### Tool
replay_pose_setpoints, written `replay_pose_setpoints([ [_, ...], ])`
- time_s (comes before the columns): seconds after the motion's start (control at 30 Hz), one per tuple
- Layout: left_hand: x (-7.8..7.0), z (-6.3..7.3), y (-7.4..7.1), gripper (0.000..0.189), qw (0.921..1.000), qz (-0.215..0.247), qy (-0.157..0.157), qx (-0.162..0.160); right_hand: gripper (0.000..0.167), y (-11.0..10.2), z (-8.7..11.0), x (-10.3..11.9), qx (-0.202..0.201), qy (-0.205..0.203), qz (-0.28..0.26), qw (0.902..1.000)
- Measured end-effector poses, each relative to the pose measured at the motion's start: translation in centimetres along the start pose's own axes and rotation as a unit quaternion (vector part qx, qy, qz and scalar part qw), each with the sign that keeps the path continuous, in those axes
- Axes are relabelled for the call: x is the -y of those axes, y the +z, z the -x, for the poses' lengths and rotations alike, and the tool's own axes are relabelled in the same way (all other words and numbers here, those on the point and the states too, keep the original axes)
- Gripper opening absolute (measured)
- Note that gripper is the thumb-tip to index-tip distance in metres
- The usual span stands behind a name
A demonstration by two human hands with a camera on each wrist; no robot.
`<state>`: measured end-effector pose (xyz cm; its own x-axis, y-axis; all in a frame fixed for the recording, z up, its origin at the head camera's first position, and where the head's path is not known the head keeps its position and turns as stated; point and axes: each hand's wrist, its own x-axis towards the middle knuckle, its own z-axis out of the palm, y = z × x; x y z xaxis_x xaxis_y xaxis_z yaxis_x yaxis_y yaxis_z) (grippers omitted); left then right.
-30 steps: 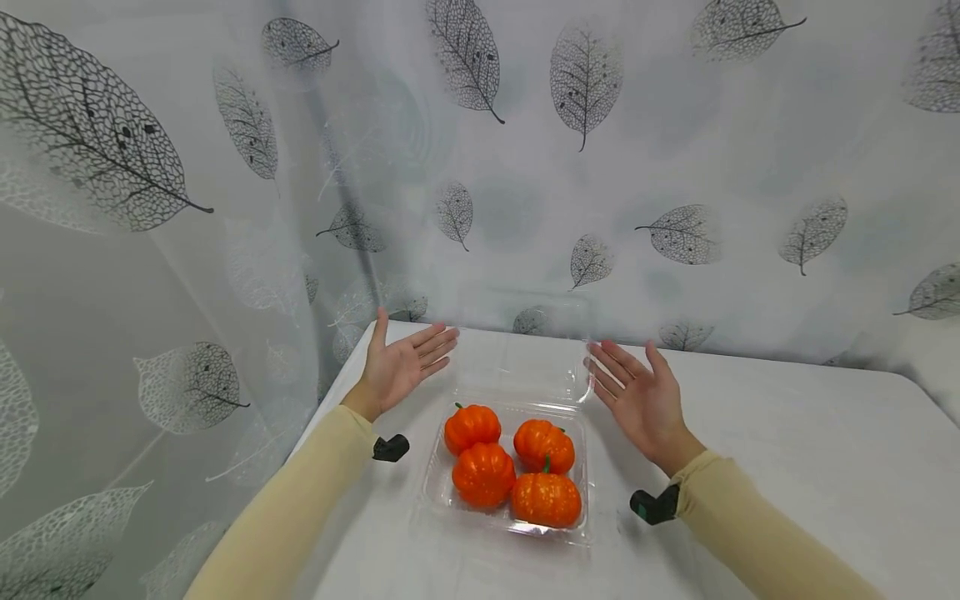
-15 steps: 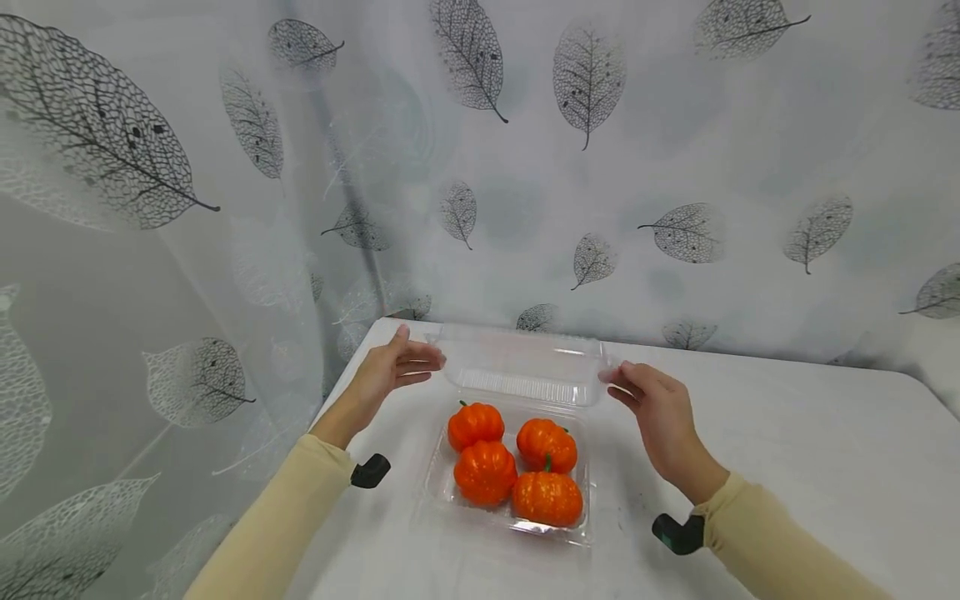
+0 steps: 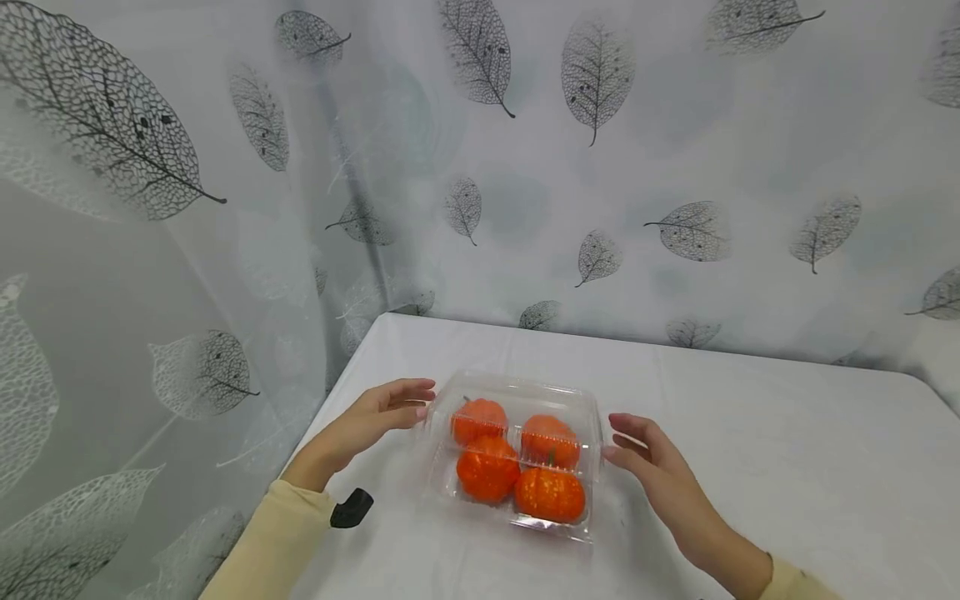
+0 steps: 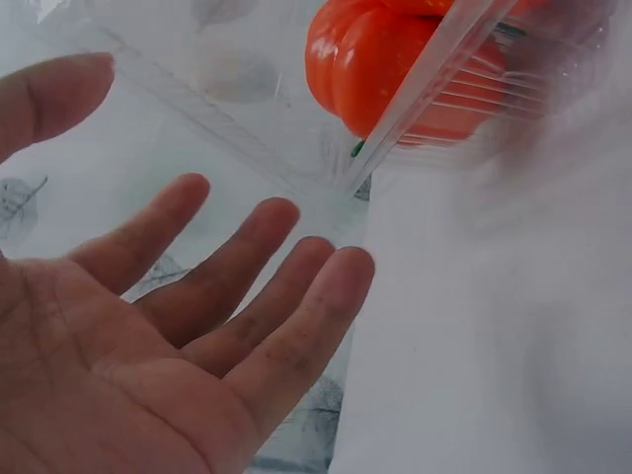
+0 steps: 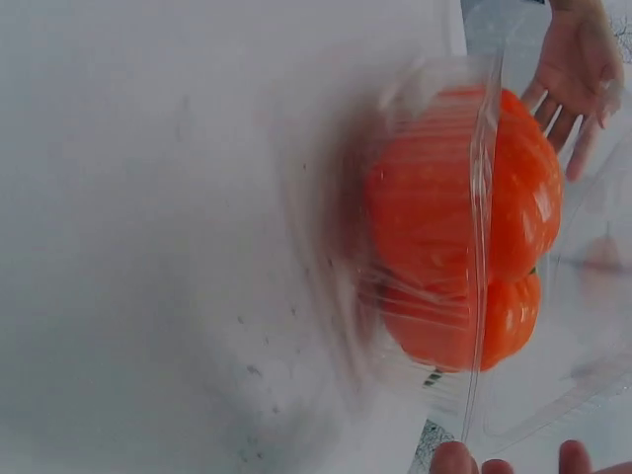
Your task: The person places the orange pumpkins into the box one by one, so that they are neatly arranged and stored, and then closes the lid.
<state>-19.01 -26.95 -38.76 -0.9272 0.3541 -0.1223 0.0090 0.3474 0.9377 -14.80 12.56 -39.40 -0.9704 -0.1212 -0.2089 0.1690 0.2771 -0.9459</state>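
Note:
A clear plastic clamshell box (image 3: 551, 527) on the table holds several small orange pumpkins (image 3: 487, 469) with green stems. Its see-through hinged lid (image 3: 525, 392) leans forward over the back pumpkins, partway down. My left hand (image 3: 367, 425) is by the lid's left edge, its fingers spread and slightly bent in the left wrist view, with nothing in the palm (image 4: 188, 336). On the other side, my right hand (image 3: 660, 475) has its fingertips right at the lid's right edge. Only some fingertips (image 5: 454, 459) show in the right wrist view, below the box wall (image 5: 481, 197).
A white cloth covers the table (image 3: 787, 467), which stretches away to the right. Behind and to the left hangs a pale curtain (image 3: 525, 192) printed with grey leaves, close to the table's back edge. A black wrist device (image 3: 351, 508) sits below the left sleeve.
The lid has swung from upright behind the box forward and down over the pumpkins. Both hands have come toward the person along with it, one at each side.

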Motion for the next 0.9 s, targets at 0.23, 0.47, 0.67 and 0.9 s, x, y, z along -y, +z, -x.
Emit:
replay_pose_setpoints([
  [0.23,1.1,1.5,-0.1,0.073,0.9949,-0.014,-0.036,0.094,0.070,0.2,1.7,-1.8,0.070,0.093,0.020,0.9930],
  [0.47,2.1,1.9,0.5,0.063,0.9885,-0.050,-0.063,0.128,0.054,0.6,1.5,-4.2,0.144,0.081,0.005,0.9862],
  [0.67,3.3,2.1,1.3,0.025,0.9832,-0.071,-0.070,0.153,0.031,0.4,1.7,-5.6,0.231,0.061,0.003,0.9709],
  [0.9,4.1,2.2,1.7,0.030,0.9812,-0.018,-0.068,0.179,0.032,0.6,2.1,-5.6,0.256,0.068,-0.036,0.9637],
])
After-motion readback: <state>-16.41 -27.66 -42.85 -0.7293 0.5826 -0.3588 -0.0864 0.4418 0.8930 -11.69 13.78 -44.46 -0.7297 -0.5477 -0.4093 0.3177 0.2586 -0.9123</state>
